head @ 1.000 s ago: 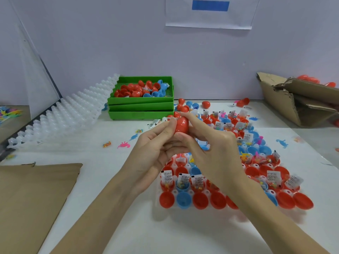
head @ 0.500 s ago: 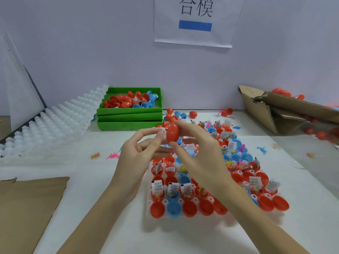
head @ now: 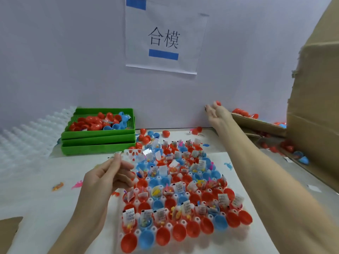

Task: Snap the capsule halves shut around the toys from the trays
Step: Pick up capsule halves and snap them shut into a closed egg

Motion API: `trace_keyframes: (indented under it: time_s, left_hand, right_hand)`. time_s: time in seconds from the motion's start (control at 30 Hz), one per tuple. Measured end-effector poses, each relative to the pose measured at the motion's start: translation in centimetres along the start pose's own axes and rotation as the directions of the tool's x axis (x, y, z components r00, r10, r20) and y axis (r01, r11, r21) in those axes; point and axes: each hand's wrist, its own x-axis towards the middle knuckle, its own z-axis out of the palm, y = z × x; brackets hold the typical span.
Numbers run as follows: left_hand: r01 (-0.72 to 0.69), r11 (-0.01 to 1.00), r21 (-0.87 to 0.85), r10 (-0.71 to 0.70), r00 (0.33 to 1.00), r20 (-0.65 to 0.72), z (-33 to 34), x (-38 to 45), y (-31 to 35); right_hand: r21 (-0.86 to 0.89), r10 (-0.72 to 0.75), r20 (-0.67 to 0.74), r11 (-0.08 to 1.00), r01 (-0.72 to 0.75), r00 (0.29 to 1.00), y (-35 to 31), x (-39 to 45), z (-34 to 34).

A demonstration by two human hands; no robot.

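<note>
Reaching toward the upper right of the frame, the right hand [head: 217,112] holds a red capsule [head: 218,103] at its fingertips, just beside the cardboard box [head: 260,123]. The left hand [head: 110,175] hovers at centre left — fingers loosely curled, holding nothing — over the near-left edge of the white tray [head: 176,189] of red and blue capsule halves.

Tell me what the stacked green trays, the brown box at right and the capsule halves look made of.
Stacked green trays: moulded plastic, perforated floor. Brown box: corrugated cardboard, matte, torn edges. Red and blue capsule halves: likely thin plastic, smooth and slightly glossy.
</note>
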Motion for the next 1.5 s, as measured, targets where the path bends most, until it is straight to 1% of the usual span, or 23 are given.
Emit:
trace_keyframes:
  time_s: [0.07, 0.13, 0.2, 0.23, 0.27, 0.33, 0.4, 0.47, 0.5, 0.53, 0.6, 0.67, 0.73, 0.77, 0.83, 0.9, 0.93, 1.0, 1.17, 1.3, 1.37, 1.43, 1.5]
  left_hand:
    - [0.004, 1.000, 0.000, -0.004, 1.000, -0.006, -0.1, 0.1, 0.2]
    - [-0.001, 1.000, 0.009, 0.001, 1.000, -0.007, -0.2, 0.1, 0.3]
    - [-0.012, 1.000, 0.025, 0.012, 1.000, -0.004, -0.1, 0.0, 0.3]
    - [-0.017, 0.999, 0.033, 0.017, 1.000, -0.007, -0.1, 0.0, 0.3]
    - [-0.021, 0.999, 0.037, 0.021, 1.000, -0.010, -0.1, -0.1, 0.3]
    - [-0.025, 0.999, 0.037, 0.026, 1.000, -0.015, -0.1, 0.0, 0.3]
    - [-0.026, 0.999, 0.042, 0.026, 0.999, -0.018, -0.2, 0.1, 0.3]
    - [-0.024, 0.999, 0.044, 0.025, 0.999, -0.028, -0.4, 0.2, 0.2]
    - [-0.022, 0.999, 0.046, 0.024, 0.999, -0.035, -0.5, 0.2, 0.1]
    - [-0.021, 0.998, 0.054, 0.024, 0.998, -0.052, -0.5, 0.3, 0.1]
    - [-0.028, 0.995, 0.095, 0.039, 0.992, -0.118, -0.7, 0.5, -0.1]
    - [-0.052, 0.980, 0.194, 0.091, 0.976, -0.199, -1.0, 0.8, -0.5]
    - [-0.082, 0.920, 0.383, 0.174, 0.962, -0.212, -1.7, 1.1, -0.8]
    - [-0.102, 0.861, 0.499, 0.206, 0.966, -0.159, -2.0, 1.3, -1.0]
    - [-0.173, 0.705, 0.687, 0.217, 0.976, 0.023, -2.6, 1.5, -1.5]
    - [-0.253, 0.577, 0.777, 0.176, 0.967, 0.184, -2.8, 1.5, -1.9]
    - [-0.279, 0.532, 0.799, 0.155, 0.960, 0.231, -3.0, 1.5, -2.2]
    - [-0.297, 0.479, 0.826, 0.143, 0.955, 0.260, -3.3, 1.7, -2.6]
    - [-0.339, 0.421, 0.841, 0.190, 0.940, 0.284, -3.6, 2.1, -2.9]
    - [-0.369, 0.453, 0.812, 0.220, 0.929, 0.299, -3.3, 1.8, -1.7]
    - [-0.366, 0.492, 0.790, 0.166, 0.930, 0.327, -3.8, 1.7, -0.8]
    - [-0.328, 0.518, 0.790, 0.038, 0.932, 0.361, -4.4, 1.5, -0.1]
    - [-0.293, 0.533, 0.794, -0.044, 0.927, 0.371, -4.8, 1.4, 0.1]
  right_hand:
    - [-0.108, 0.033, 0.018, 0.994, -0.031, 0.999, 0.9, -0.2, -0.5]
    - [-0.099, 0.096, 0.078, 0.991, -0.088, 0.992, 2.4, -1.4, -1.2]
    - [-0.149, 0.094, 0.139, 0.986, -0.073, 0.986, 3.9, -3.5, -2.0]
    - [-0.255, 0.069, 0.150, 0.966, -0.028, 0.986, 4.6, -4.8, -2.4]
    - [-0.400, 0.023, 0.163, 0.915, 0.045, 0.986, 5.4, -6.1, -2.9]
    - [-0.662, -0.091, 0.229, 0.716, 0.223, 0.969, 6.7, -8.3, -3.8]
    - [-0.793, -0.152, 0.358, 0.472, 0.386, 0.921, 7.5, -9.9, -4.2]
    - [-0.814, -0.115, 0.519, 0.237, 0.531, 0.847, 8.2, -11.1, -4.4]
    - [-0.794, -0.077, 0.585, 0.145, 0.590, 0.807, 8.4, -11.5, -4.4]
    - [-0.769, -0.038, 0.634, 0.075, 0.635, 0.772, 8.7, -11.9, -4.3]
    - [-0.726, 0.029, 0.687, -0.007, 0.688, 0.726, 9.1, -12.6, -3.9]
    - [-0.688, 0.071, 0.721, -0.040, 0.725, 0.689, 9.7, -13.2, -3.2]
    - [-0.645, 0.103, 0.755, -0.057, 0.762, 0.647, 10.2, -13.7, -2.3]
    - [-0.626, 0.114, 0.769, -0.065, 0.777, 0.629, 10.5, -13.9, -1.9]
    - [-0.607, 0.115, 0.784, -0.062, 0.792, 0.610, 10.9, -14.5, -1.4]
    - [-0.604, 0.097, 0.790, -0.053, 0.795, 0.606, 11.2, -14.9, -1.4]
    - [-0.606, 0.083, 0.790, -0.048, 0.794, 0.608, 11.3, -15.1, -1.5]
    - [-0.617, 0.055, 0.784, -0.026, 0.786, 0.618, 11.4, -15.3, -2.2]
    - [-0.638, 0.009, 0.770, 0.029, 0.769, 0.638, 11.7, -15.8, -3.2]
    - [-0.650, 0.018, 0.760, 0.046, 0.758, 0.650, 11.7, -16.1, -3.9]
    - [-0.648, 0.011, 0.761, 0.062, 0.759, 0.649, 11.5, -16.1, -4.1]
    - [-0.651, -0.006, 0.757, 0.075, 0.755, 0.653, 11.2, -16.2, -4.3]
    - [-0.652, -0.022, 0.755, 0.082, 0.754, 0.656, 11.0, -16.2, -4.4]
